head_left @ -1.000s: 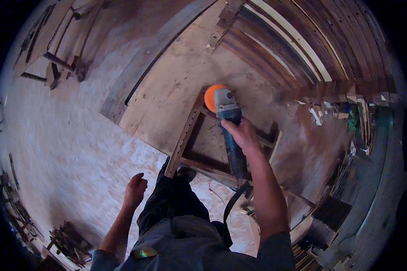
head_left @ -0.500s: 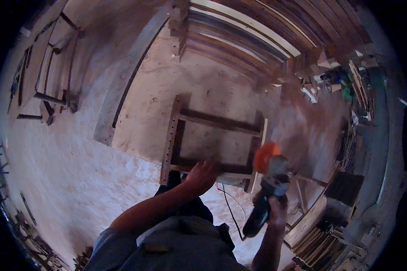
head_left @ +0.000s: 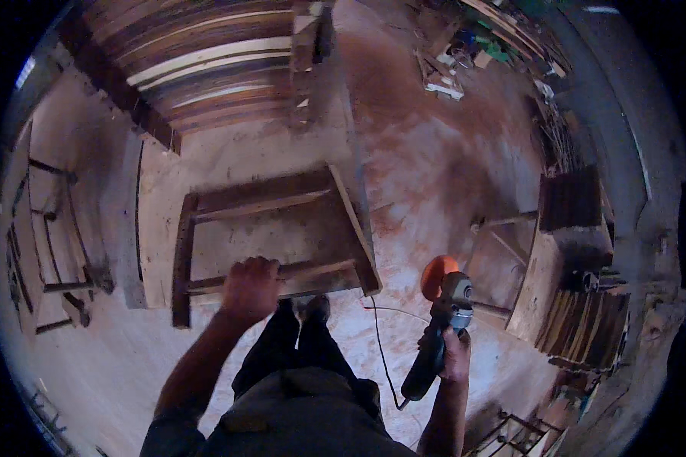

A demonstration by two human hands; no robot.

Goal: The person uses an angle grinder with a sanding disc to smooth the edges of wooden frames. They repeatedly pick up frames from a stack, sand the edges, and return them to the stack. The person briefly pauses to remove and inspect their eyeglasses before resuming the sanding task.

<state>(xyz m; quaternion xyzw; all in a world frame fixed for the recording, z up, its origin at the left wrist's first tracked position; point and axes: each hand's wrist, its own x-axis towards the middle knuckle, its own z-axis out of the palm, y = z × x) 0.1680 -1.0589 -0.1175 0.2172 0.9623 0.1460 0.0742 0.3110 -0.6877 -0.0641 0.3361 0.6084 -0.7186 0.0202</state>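
A dark wooden frame (head_left: 265, 206) with two cross rails lies in front of me on a wide pale board (head_left: 160, 251). My left hand (head_left: 251, 291) is closed around its near rail, left of the middle. In my right hand (head_left: 455, 355) is an angle grinder (head_left: 427, 358), held by its body to the right of the frame and apart from it. An orange disc (head_left: 437, 276) sits at the grinder's far end. From its rear, a dark cable (head_left: 381, 346) loops up toward the frame's near right corner. Whether the disc is spinning I cannot tell.
Stacked timber slats (head_left: 221, 68) stand beyond the board. At the right are a wooden box-like stand (head_left: 527, 305) and a bundle of wood strips (head_left: 583, 327). Scraps and tools (head_left: 453, 72) lie at the far right. A slender frame (head_left: 53, 228) stands at the left.
The view has turned to the right. The grinder has moved away from the frame's right side and is now clear of it. My left hand stays on the near rail.
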